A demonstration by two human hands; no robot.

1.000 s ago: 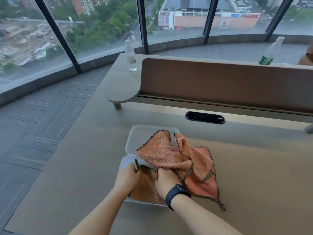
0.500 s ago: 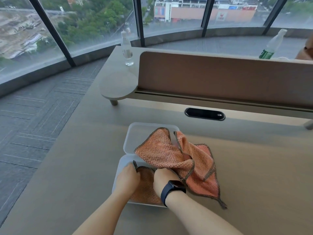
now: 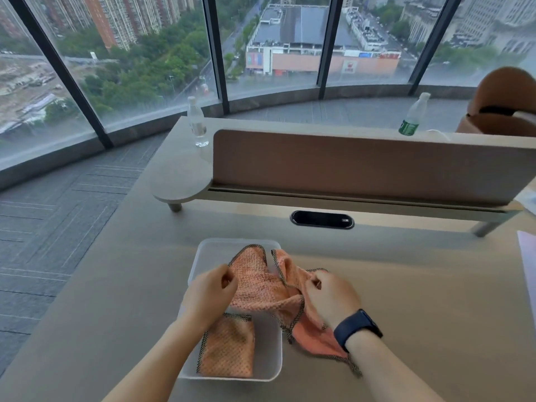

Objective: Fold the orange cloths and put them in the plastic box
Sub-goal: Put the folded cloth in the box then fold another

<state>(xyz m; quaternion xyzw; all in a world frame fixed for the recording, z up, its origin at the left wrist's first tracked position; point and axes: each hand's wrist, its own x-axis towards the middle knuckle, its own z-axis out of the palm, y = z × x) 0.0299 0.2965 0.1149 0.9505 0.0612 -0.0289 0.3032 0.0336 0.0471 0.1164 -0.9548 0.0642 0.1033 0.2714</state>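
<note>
A clear plastic box (image 3: 268, 361) stands on the table in front of me. A folded orange cloth (image 3: 229, 349) with a dark stitched border lies flat in its near part. A second, unfolded orange cloth (image 3: 261, 288) is bunched over the box's right rim and trails onto the table at the right. My left hand (image 3: 210, 294) pinches this loose cloth's left edge above the box. My right hand (image 3: 329, 297), with a dark watch on the wrist, grips the cloth's right side.
The box's lid (image 3: 214, 256) lies just behind it. A brown divider panel (image 3: 362, 166) crosses the table beyond a black cable slot (image 3: 322, 219). Two water bottles (image 3: 197, 126) (image 3: 413, 117) stand behind it. White paper (image 3: 528, 256) lies at the right edge.
Both hands have lifted off the folded cloth in the box and taken hold of the loose cloth, one at each side. The camera view has tilted up.
</note>
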